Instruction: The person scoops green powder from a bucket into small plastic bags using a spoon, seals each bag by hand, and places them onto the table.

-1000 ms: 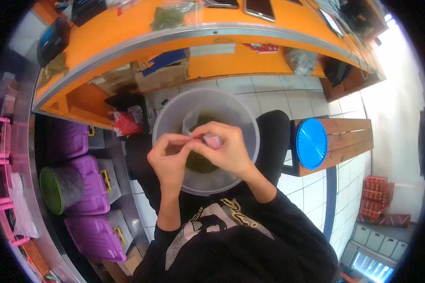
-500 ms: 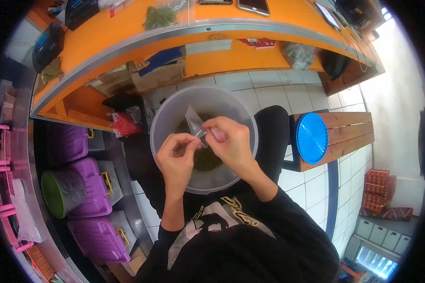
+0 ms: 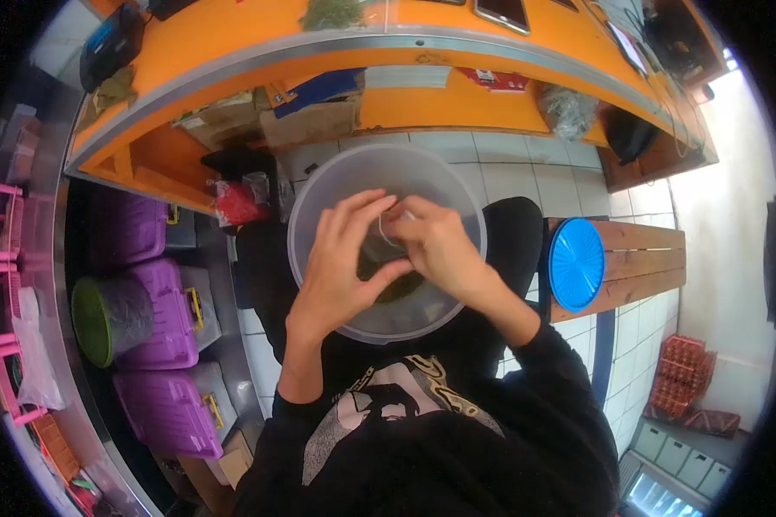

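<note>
A small clear plastic bag [image 3: 384, 245] is between my two hands, above a large translucent bucket [image 3: 470, 200]. My right hand [image 3: 446, 252] has its fingers bent and pinched at the bag's upper part. My left hand [image 3: 334, 263] curves around the bag's left side, fingers stretched forward and thumb well apart, its tips close to my right fingers. Part of the bag is hidden behind the fingers. Dark greenish material [image 3: 398, 288] lies in the bottom of the bucket, which stands between my knees.
An orange table [image 3: 259, 26] with a phone [image 3: 502, 12] and greenery in a clear bag [image 3: 332, 12] is ahead. A blue lid [image 3: 576, 264] rests on a wooden bench [image 3: 642, 263] at right. Purple-lidded boxes [image 3: 159, 314] and a green-rimmed bin [image 3: 93, 321] stand at left.
My left hand has gone from pinching the bag to stretched fingers with the thumb apart. The bag has dropped partly out of sight between my hands. The view has shifted slightly.
</note>
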Action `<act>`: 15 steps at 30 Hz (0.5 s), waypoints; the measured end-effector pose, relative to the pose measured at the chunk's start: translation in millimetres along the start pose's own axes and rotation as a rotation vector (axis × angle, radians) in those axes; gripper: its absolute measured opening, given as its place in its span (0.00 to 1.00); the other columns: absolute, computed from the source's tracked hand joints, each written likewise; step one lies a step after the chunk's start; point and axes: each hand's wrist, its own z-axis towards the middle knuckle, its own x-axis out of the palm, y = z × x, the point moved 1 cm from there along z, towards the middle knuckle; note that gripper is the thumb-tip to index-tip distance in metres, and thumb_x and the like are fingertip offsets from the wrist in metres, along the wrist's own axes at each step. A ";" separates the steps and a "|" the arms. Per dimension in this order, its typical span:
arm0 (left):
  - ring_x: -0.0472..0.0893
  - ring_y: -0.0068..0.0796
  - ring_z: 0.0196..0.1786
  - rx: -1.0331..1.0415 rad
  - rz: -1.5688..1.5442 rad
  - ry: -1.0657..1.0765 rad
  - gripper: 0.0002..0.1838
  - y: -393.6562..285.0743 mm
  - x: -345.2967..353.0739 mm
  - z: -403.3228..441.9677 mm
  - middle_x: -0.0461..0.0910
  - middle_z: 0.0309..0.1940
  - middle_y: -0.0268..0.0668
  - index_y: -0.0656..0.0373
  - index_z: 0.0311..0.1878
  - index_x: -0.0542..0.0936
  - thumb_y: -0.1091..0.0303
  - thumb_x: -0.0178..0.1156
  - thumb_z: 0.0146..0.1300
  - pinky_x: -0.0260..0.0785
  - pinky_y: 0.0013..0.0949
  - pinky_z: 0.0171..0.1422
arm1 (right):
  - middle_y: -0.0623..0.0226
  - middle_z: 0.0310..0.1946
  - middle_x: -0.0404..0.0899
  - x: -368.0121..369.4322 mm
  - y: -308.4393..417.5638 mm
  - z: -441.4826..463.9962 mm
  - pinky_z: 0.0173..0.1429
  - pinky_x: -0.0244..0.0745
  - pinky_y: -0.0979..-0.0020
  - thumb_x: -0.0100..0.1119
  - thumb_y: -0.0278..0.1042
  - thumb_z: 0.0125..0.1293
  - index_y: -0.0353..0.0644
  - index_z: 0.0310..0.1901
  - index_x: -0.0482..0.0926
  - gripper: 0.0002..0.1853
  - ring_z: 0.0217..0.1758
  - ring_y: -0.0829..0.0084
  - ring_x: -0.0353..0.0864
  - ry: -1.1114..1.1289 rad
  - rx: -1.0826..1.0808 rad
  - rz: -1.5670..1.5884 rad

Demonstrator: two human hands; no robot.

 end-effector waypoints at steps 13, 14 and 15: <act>0.76 0.29 0.51 -0.003 -0.032 -0.275 0.23 48.0 -49.1 -1.5 0.75 0.50 0.40 0.60 0.59 0.70 0.72 0.62 0.61 0.66 0.32 0.58 | 0.52 0.32 0.81 47.9 -56.8 78.3 0.42 0.77 0.62 0.68 0.31 0.55 0.35 0.36 0.81 0.10 0.33 0.54 0.81 0.260 0.187 0.186; 0.76 0.27 0.49 -0.032 -0.132 -0.361 0.19 54.9 -50.4 -5.5 0.74 0.48 0.39 0.61 0.59 0.68 0.73 0.57 0.67 0.67 0.30 0.56 | 0.50 0.32 0.81 70.2 -76.1 77.9 0.43 0.77 0.58 0.68 0.32 0.55 0.36 0.36 0.82 0.10 0.36 0.50 0.82 0.439 0.143 0.059; 0.76 0.27 0.49 -0.035 -0.131 -0.358 0.19 59.1 -50.6 -9.2 0.74 0.48 0.39 0.61 0.59 0.68 0.73 0.57 0.67 0.67 0.30 0.56 | 0.50 0.34 0.82 96.6 -89.4 76.0 0.46 0.77 0.57 0.68 0.32 0.55 0.36 0.37 0.82 0.11 0.38 0.48 0.82 0.639 0.144 -0.162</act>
